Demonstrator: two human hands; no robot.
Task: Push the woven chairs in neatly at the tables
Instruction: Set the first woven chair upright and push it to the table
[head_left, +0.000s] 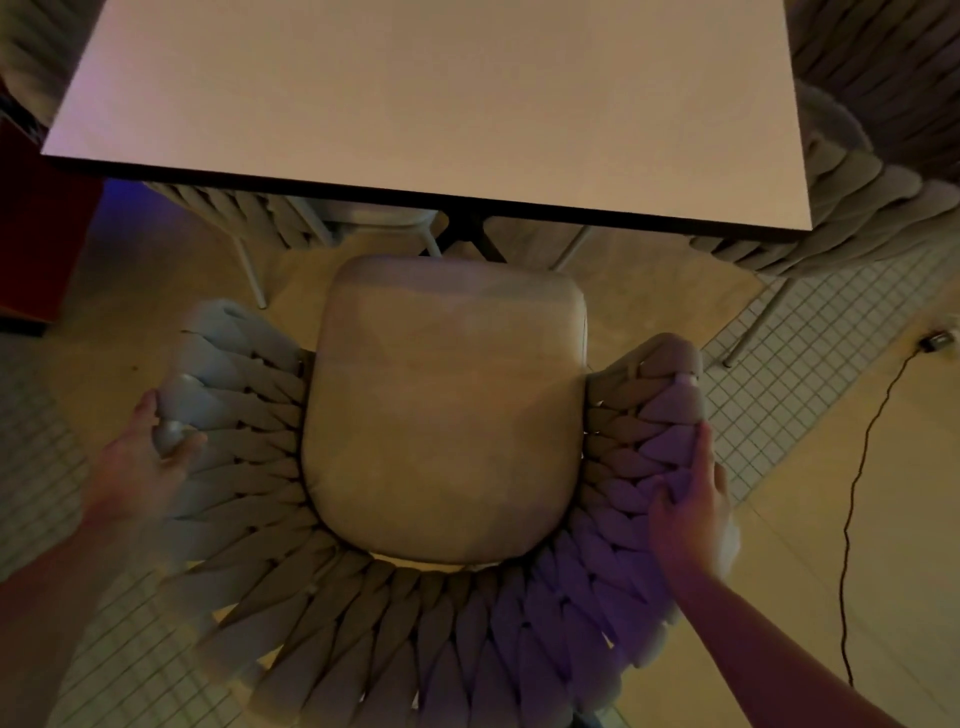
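A person's left hand (143, 465) and right hand (691, 512) clasp the braided arms of a woven chair (447, 415), fingers wrapped over the rim on each side. The chair's cushioned seat faces a white table (415, 104), its front edge just short of the tabletop. More woven chairs (852, 208) flank the table.
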